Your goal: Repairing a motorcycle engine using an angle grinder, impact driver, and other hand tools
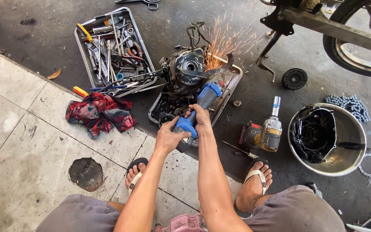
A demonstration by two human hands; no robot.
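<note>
- Floor: dark, oil-stained concrete (220,141), meeting pale, scuffed paving slabs (18,141) along a diagonal edge.
- Blue angle grinder (198,107): plastic body, disc throwing orange sparks (226,43) against a grimy cast-metal engine case (185,68).
- Shallow metal tray (232,81), dented and greasy, carries the engine case on the concrete near the slab edge.
- Left hand (168,137): fingers wrapped round the grinder's rear end.
- Right hand (200,118): fingers curled tight over the grinder's middle.
- Second steel tray (80,47), upper left, heaped with wrenches.
- Crumpled red rag (99,111) at the slab edge.
- Cordless impact driver (265,129) lying on the concrete.
- Round steel bowl (353,137) holding a black cover.
- Motorcycle wheel (357,38), top right.
</note>
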